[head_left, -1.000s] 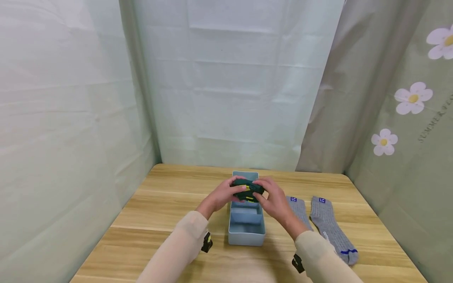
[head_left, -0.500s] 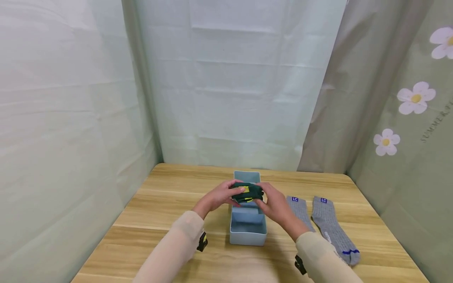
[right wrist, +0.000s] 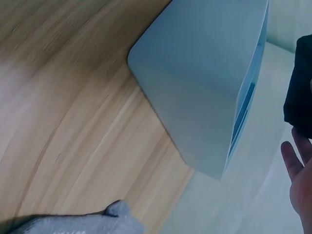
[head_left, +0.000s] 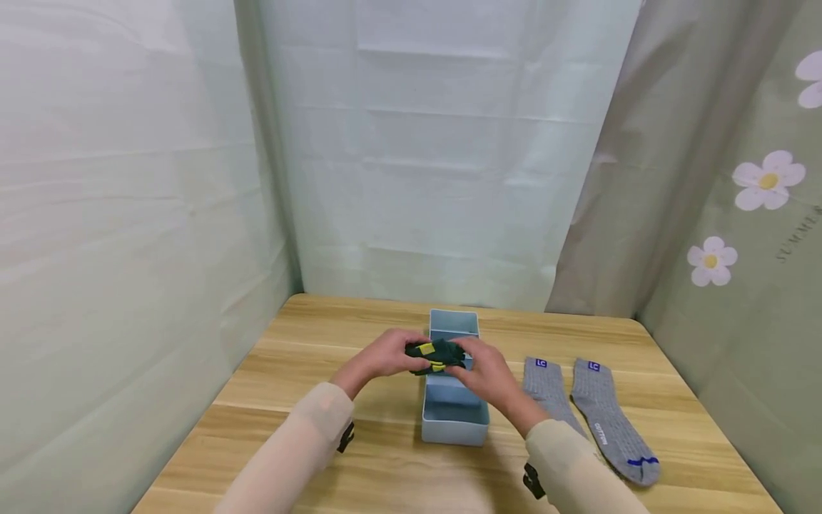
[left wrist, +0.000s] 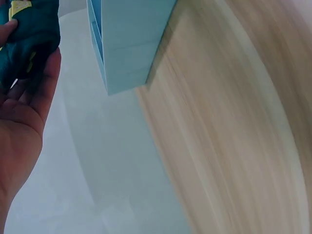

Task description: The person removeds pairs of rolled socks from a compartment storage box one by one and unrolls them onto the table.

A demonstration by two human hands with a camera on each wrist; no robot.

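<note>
Above the middle of the pale blue divided box (head_left: 454, 432), both hands hold a folded bundle of dark green socks (head_left: 439, 350) with yellow patches. My left hand (head_left: 385, 354) grips its left end, thumb in front. On the right end, my right hand (head_left: 486, 373) pinches it between thumb and fingers. The left wrist view shows the green sock bundle (left wrist: 39, 31) against the fingers of the left hand (left wrist: 22, 126). In the right wrist view, the dark bundle (right wrist: 298, 92) is cut off by the frame edge, above the fingertips of the right hand (right wrist: 303, 180).
Two grey socks (head_left: 549, 389) with blue labels lie flat on the wooden table (head_left: 359, 464), right of the box. One is partly behind the right forearm. Pale cloth curtains (head_left: 417, 178) stand around the table's back and sides.
Both hands have carried the green sock bundle left and slightly nearer to me relative to the box. The bundle has turned somewhat in the grip. The head view has shifted a little.
</note>
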